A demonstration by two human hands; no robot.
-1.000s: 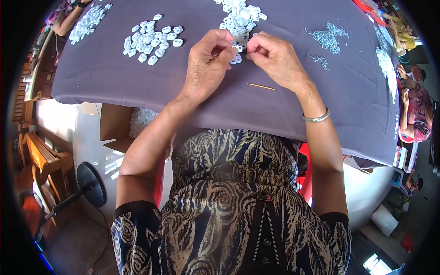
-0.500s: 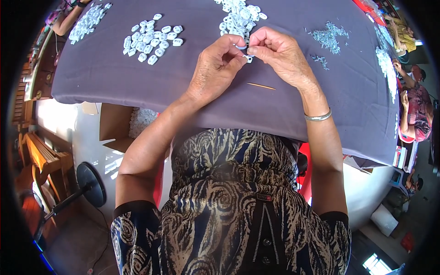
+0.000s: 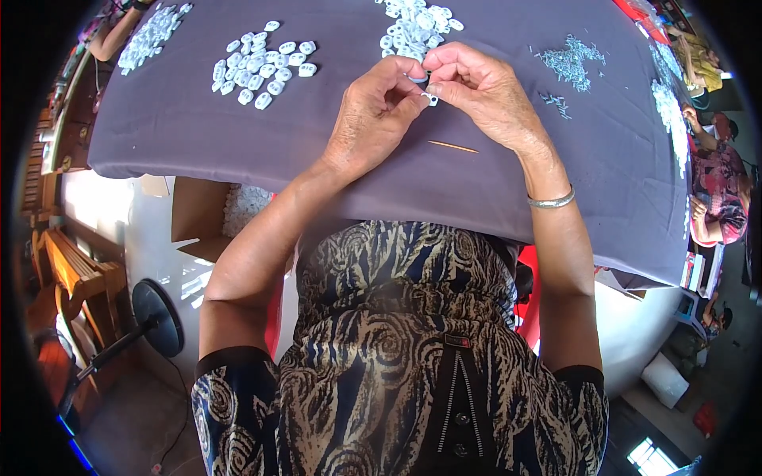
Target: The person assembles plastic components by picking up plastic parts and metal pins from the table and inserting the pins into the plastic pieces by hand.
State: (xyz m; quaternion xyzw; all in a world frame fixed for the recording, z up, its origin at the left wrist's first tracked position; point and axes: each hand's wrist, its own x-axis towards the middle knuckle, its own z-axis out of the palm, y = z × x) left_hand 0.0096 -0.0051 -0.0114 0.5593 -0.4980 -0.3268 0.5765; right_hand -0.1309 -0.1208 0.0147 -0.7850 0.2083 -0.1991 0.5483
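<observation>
My left hand (image 3: 371,111) and my right hand (image 3: 490,94) meet over the dark tablecloth, both closed in a pinch. Between their fingertips is a small white plastic piece (image 3: 432,100) with a dark hole, mostly covered by the fingers. Just beyond the hands lies a heap of similar white pieces (image 3: 414,28). A thin wooden stick (image 3: 453,147) rests on the cloth below my right hand. To the right is a scatter of small, slim metal pieces (image 3: 573,63) resembling screws, with a smaller cluster (image 3: 556,105) nearer me.
Left of my hands is a loose group of white oval pieces (image 3: 262,67). Another heap (image 3: 155,36) lies far left by a person's arm (image 3: 117,38). More white pieces (image 3: 671,119) line the right table edge, near other people. A cardboard box (image 3: 198,210) stands below the table's left front.
Both hands stay together round the white piece, with only slight finger shifts. At the right edge, another person's arms have moved.
</observation>
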